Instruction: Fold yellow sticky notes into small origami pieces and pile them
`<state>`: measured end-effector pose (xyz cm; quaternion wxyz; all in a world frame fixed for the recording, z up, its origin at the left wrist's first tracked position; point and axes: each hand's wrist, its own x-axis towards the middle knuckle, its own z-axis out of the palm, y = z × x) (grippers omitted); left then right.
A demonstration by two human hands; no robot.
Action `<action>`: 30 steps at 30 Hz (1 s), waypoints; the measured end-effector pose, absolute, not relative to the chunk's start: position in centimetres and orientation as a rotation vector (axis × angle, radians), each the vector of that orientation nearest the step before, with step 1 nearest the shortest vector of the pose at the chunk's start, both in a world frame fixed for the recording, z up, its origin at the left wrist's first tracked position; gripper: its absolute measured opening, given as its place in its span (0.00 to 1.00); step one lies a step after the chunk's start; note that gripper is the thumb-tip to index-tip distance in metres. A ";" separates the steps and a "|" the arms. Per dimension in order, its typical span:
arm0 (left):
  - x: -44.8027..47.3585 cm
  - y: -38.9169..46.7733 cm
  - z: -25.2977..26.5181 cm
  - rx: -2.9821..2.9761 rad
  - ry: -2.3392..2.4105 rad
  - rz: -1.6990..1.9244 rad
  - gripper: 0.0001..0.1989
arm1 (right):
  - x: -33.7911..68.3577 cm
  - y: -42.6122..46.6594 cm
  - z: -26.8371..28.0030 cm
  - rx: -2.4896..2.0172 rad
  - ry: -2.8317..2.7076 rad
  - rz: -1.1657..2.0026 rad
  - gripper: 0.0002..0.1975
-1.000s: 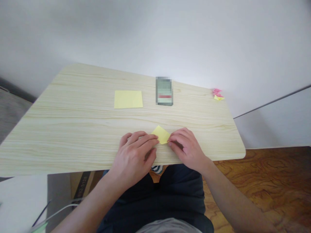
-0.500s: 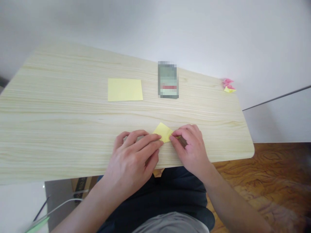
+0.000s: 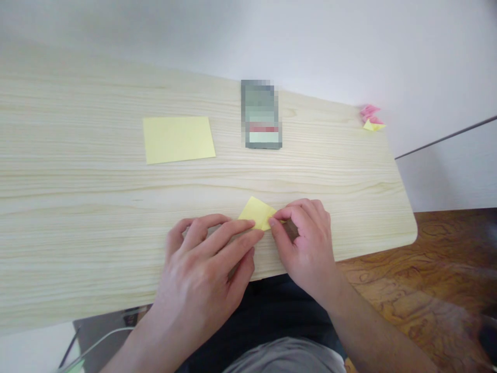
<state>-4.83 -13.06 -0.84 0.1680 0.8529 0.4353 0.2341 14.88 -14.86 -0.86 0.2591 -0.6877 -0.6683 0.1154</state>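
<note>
A small piece of folded yellow paper [image 3: 254, 208] lies near the table's front edge, between my hands. My left hand [image 3: 209, 259] rests over its left side, fingers spread and fingertips pressing on the paper. With thumb and forefinger, my right hand [image 3: 305, 233] pinches the paper's right corner; part of that corner is hidden under the fingers. Farther back on the left lies a flat yellow sheet of paper [image 3: 178, 140]. Pink and yellow folded paper pieces [image 3: 371, 118] sit at the far right corner.
A blurred-out phone-shaped device [image 3: 262, 114] lies at the back middle of the wooden table [image 3: 97, 207]. The white wall [image 3: 318, 46] rises behind. Below the front edge, a white cable [image 3: 104, 336] shows at left and wood flooring [image 3: 380, 280] at right.
The view has moved closer and shifted, so the sheet and the device appear larger. Both hands stay on the folded paper, with the right pinch still at its right corner.
</note>
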 end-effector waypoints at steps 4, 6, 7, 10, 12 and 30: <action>-4.7 -13.1 -0.7 2.434 1.256 0.680 0.16 | 14.5 -15.0 -0.8 -1.915 -1.797 0.292 0.05; -4.6 -13.1 -0.7 2.430 1.261 0.697 0.16 | 14.4 -15.0 -0.8 -1.925 -1.794 0.292 0.05; -4.6 -13.1 -0.8 2.428 1.262 0.702 0.16 | 14.4 -15.0 -0.8 -1.930 -1.795 0.294 0.05; -4.5 -13.1 -0.7 2.423 1.267 0.701 0.15 | 14.3 -15.0 -0.8 -1.946 -1.792 0.289 0.05; -4.5 -13.2 -0.7 2.424 1.275 0.696 0.15 | 14.3 -15.0 -0.7 -1.957 -1.792 0.284 0.04; -3.4 -12.9 -0.3 2.468 1.313 0.708 0.06 | 14.5 -14.9 -0.8 -1.945 -1.740 0.309 0.03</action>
